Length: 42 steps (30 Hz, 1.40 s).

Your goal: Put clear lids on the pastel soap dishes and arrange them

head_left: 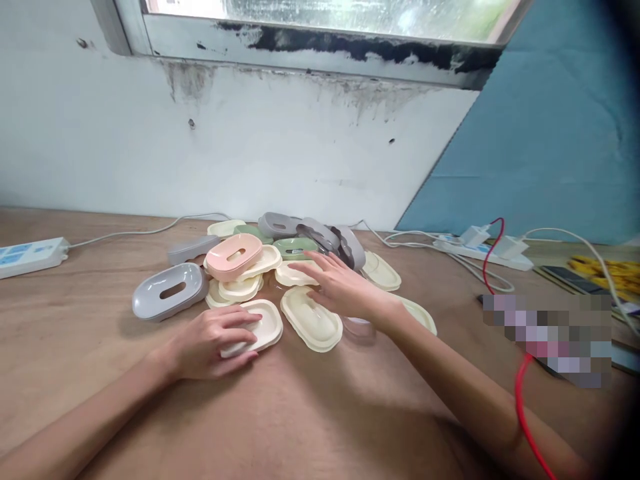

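My left hand (223, 339) rests with its fingers spread on a cream oval tray (267, 323) near the front of the pile. Over the middle of the pile, my right hand (337, 280) reaches with parted fingers, above a second cream oval tray (315, 323); whether it touches anything is unclear. A pink slotted dish (225, 259) lies on cream trays left of centre. The grey slotted dish (155, 293) sits at the far left of the pile. Behind my right hand are a green slotted dish (285, 249) and several grey dishes (280, 225).
A white power strip (35, 257) lies at the left table edge, another (505, 257) at the back right with plugs and cables. A red cable (520, 407) runs beside a pixelated object (555, 340). Yellow items (600, 277) lie at the far right.
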Motion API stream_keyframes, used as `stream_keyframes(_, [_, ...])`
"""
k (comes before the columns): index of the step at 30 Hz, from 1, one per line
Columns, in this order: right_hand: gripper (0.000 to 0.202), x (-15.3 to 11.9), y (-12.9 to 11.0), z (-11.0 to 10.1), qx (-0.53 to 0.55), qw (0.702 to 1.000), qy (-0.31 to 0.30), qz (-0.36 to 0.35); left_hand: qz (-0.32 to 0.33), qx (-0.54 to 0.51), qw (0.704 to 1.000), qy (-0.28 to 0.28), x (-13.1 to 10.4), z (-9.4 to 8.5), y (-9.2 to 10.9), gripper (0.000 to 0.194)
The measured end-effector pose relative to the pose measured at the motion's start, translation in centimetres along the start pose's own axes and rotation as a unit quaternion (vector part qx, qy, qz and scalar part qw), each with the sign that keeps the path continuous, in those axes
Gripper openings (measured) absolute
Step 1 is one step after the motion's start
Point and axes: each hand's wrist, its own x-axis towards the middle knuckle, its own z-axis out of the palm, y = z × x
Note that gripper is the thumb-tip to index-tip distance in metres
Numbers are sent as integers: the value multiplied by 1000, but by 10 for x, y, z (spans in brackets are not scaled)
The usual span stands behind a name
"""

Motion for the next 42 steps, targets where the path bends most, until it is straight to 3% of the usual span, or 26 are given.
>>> stream_keyframes(4, [58, 2, 8, 1, -34, 999, 18, 29, 39, -30, 999, -13, 6, 5, 18, 17])
stream_keyframes(8, [60, -4, 11, -20, -14, 997, 24, 78, 43, -58, 996, -54, 11, 13, 33, 27])
stream_keyframes(12, [69, -16, 19, -44, -8, 973, -54, 222, -4, -69, 996, -57, 15, 13, 32, 67])
stream_keyframes(14, [78, -20, 24, -47, -11, 957, -111, 267, -26, -56, 997, -47, 15, 10, 29, 76])
stream_keyframes(18, [96, -23, 32, -40, -4, 944, -172, 282, -54, -43, 996, -50, 13, 5, 22, 62])
stream_keyframes(21, [94, -22, 37, -36, 9, 944, -185, 275, -64, -54, 994, -64, 11, 7, 19, 53])
stream_keyframes(25, [79, -22, 41, -45, 9, 957, -136, 257, -58, -67, 994, -62, 10, 10, 16, 50])
stream_keyframes(31, [47, -16, 59, -52, -56, 955, 31, 291, -56, -72, 994, -66, 12, 9, 15, 46])
stream_keyframes(37, [38, -14, 98, -32, 83, 975, -10, 207, -69, -66, 993, -71, 11, 10, 13, 61])
stream_keyframes(42, [37, -9, 113, -15, 115, 976, 16, 186, -81, -31, 994, -71, 13, 8, 14, 71])
